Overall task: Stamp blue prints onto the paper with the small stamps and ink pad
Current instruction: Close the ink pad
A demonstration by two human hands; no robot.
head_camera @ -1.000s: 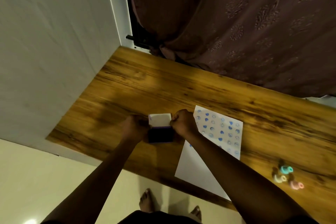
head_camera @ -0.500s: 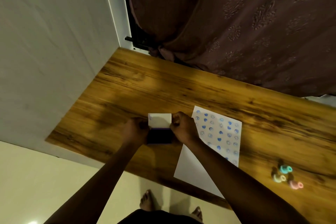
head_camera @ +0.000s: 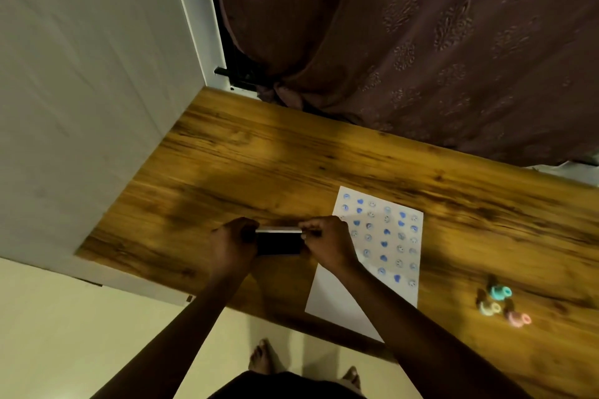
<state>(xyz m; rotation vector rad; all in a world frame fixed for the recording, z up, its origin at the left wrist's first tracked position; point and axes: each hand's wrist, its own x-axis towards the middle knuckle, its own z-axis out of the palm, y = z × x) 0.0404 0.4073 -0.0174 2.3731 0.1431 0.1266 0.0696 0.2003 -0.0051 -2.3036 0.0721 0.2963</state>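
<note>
A dark rectangular ink pad (head_camera: 279,243) sits on the wooden table (head_camera: 291,165) near its front edge. My left hand (head_camera: 230,241) grips its left end and my right hand (head_camera: 327,244) grips its right end. Its pale lid shows only as a thin edge along the pad's far side. To the right lies a white sheet of paper (head_camera: 330,298), its upper part covered with rows of blue prints. Three small stamps, teal (head_camera: 499,291), cream (head_camera: 488,308) and pink (head_camera: 518,319), lie together further right.
A white wall panel (head_camera: 97,91) borders the table on the left. A brown patterned curtain (head_camera: 421,42) hangs behind its far edge. My bare feet (head_camera: 262,358) show on the pale floor below the table's front edge.
The pale lid stood upright over the ink pad before; now it is folded down to a thin edge. Both hands stay on the pad's ends.
</note>
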